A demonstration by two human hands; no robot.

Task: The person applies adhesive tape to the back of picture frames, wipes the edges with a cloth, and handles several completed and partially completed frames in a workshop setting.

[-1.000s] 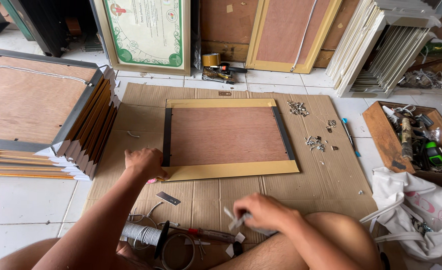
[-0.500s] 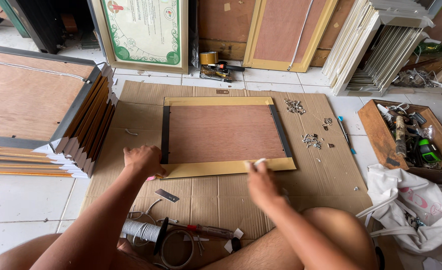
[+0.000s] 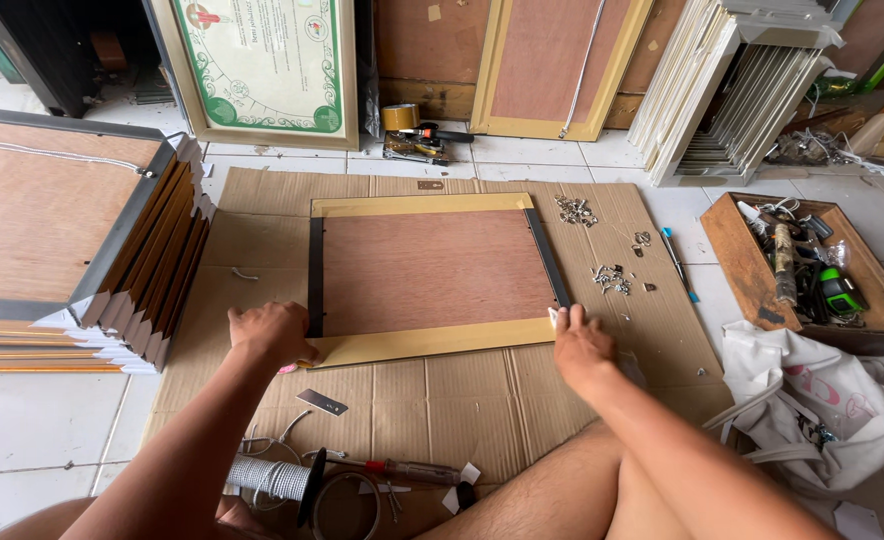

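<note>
Shifted rightward since half a second ago: right hand (image 3: 582,345), now planted at the near right corner of the picture frame (image 3: 432,275), fingers pressed together and flat on a small pale scrap at that corner. Unmoved: left hand (image 3: 274,333), curled knuckles-up over the near left corner, fingertips hidden, so grip impossible to judge. Face down in the middle of a flattened cardboard sheet (image 3: 482,400) on white floor tiles, back turned up: smooth reddish-brown plywood panel, rectangular, edged far and near with tan paper tape, left and right with bare black moulding. Scattered right of it, small metal fittings (image 3: 612,277); near edge, spool of silver wire (image 3: 270,478) and red-handled screwdriver (image 3: 412,469). Far left, stack of framed boards (image 3: 82,250); right, wooden tool tray (image 3: 812,270).
</note>
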